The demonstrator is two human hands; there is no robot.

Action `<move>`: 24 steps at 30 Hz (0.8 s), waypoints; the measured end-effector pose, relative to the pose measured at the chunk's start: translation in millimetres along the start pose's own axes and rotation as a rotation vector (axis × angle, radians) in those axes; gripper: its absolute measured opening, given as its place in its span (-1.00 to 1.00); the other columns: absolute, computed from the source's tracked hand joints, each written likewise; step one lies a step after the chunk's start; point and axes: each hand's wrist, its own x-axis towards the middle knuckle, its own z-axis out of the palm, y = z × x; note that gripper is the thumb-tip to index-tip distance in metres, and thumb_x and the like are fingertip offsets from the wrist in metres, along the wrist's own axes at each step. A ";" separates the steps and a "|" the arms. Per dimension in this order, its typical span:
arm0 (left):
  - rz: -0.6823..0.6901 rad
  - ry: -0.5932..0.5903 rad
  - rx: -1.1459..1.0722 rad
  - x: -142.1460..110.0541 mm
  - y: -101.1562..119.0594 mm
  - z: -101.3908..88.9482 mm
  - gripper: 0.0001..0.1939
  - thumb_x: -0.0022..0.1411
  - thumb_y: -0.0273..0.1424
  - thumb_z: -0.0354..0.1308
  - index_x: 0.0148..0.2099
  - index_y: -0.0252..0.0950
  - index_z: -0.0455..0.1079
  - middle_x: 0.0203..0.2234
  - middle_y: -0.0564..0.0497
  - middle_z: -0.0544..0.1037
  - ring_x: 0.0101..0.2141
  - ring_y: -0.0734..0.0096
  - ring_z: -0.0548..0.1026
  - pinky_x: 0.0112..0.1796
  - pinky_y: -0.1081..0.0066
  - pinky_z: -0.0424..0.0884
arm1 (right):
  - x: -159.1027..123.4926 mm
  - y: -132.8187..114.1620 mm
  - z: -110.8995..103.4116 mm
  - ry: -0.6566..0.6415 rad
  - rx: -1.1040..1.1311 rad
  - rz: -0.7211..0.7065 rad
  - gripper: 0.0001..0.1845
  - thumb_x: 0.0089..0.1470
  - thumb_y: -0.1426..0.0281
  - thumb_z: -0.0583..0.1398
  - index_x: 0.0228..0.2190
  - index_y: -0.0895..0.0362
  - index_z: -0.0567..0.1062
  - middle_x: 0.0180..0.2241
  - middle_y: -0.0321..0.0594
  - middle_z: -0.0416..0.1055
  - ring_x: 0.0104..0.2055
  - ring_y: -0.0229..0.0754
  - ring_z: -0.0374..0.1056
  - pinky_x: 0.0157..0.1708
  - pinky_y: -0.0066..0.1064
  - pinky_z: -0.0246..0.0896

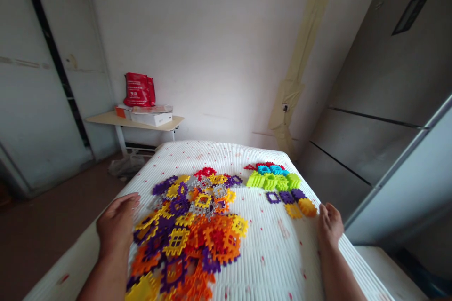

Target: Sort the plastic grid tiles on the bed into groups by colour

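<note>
A large heap of interlocking plastic waffle blocks [187,230] in orange, purple, yellow, grey and red lies on a white ribbed mattress cover [268,263]. My left hand [117,223] rests beside the heap's left side, touching the cover and holding nothing. My right hand [330,225] lies near the right edge of the bed, also empty. Closest to it are a yellow block [293,210] and an orange block [307,207]. Farther up sit smaller groups: lime green blocks [273,181], cyan blocks [271,170] and purple blocks [286,197].
Beyond the bed, a pale wooden side table [134,121] holds a red bag [139,90] and a white box [151,118]. A plastic bag [123,167] lies under it on the brown floor [52,216]. Tall grey panels [370,103] stand along the right.
</note>
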 end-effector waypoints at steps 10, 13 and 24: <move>0.025 -0.017 0.128 10.4 -17.6 -2.3 -0.81 -0.14 -0.43 0.22 -0.37 -0.34 0.43 -0.53 0.09 0.53 -0.22 0.18 0.51 -0.18 0.35 0.42 | -1.8 -1.4 -1.9 0.017 -0.023 -0.026 -0.32 -0.15 0.04 0.06 -0.08 0.24 0.42 -0.27 -0.04 0.42 -0.27 -0.01 0.30 -0.18 -0.22 0.19; 0.025 -0.019 0.123 14.0 -23.7 -1.3 -0.83 -0.15 -0.44 0.21 -0.39 -0.34 0.41 -0.53 0.07 0.54 -0.22 0.16 0.51 -0.18 0.33 0.43 | -2.7 -3.7 -3.3 0.005 -0.050 -0.035 -0.30 -0.15 0.03 0.05 -0.07 0.25 0.42 -0.28 -0.03 0.42 -0.28 0.00 0.31 -0.20 -0.21 0.19; 0.032 -0.052 0.146 7.0 -18.1 -0.1 -0.85 -0.14 -0.43 0.18 -0.41 -0.32 0.39 -0.52 0.06 0.54 -0.19 0.16 0.51 -0.15 0.32 0.43 | -4.4 -7.2 -6.0 -0.050 -0.093 -0.031 -0.30 -0.13 0.04 0.02 -0.06 0.25 0.40 -0.17 0.02 0.41 -0.19 0.05 0.32 -0.18 -0.22 0.18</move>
